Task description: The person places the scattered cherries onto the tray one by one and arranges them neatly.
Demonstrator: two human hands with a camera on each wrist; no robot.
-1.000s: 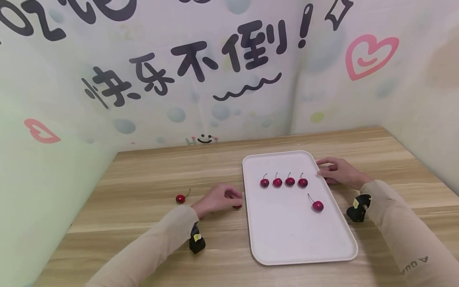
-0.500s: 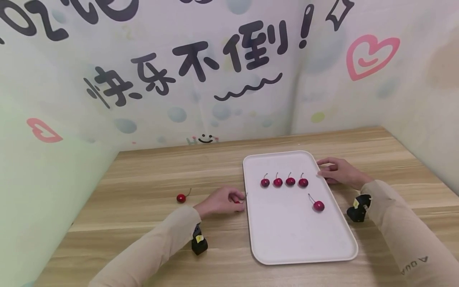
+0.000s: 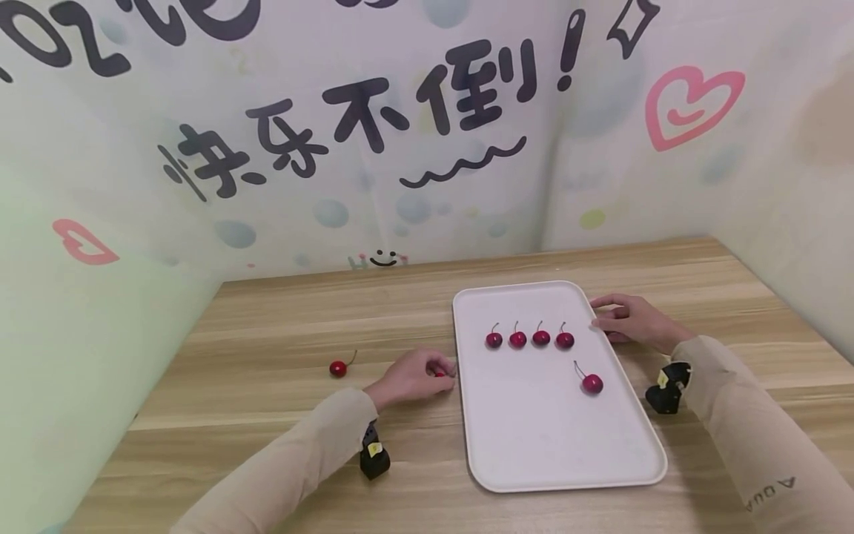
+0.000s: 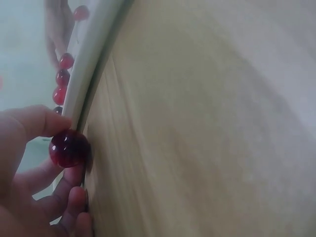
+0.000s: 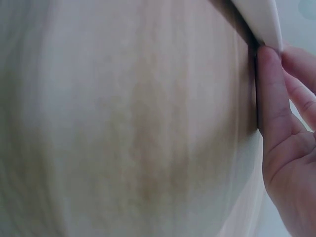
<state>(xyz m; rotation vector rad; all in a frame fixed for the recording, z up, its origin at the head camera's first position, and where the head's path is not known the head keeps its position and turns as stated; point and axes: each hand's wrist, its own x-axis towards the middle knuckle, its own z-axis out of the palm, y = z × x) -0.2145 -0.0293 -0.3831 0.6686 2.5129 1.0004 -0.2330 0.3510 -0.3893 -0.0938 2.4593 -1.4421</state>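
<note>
At the lower centre of the head view, the left hand sits slightly farther right and lower than a second ago, nearer the white tray; its pinched cherry shows a little higher there.

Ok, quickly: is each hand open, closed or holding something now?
Left hand: holding a round, glossy dark-red cherry.
Right hand: open, touching the white rectangular tray.

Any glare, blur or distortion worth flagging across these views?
Head view: bright, fairly even light, row of cherries crisp enough to count. Left wrist view: hazy, with small glints on the held cherry; the tray rim bows, probably from the lens. Right wrist view: dull and soft, grain on the wooden tabletop smeared, darker toward the frame's left edge.
</note>
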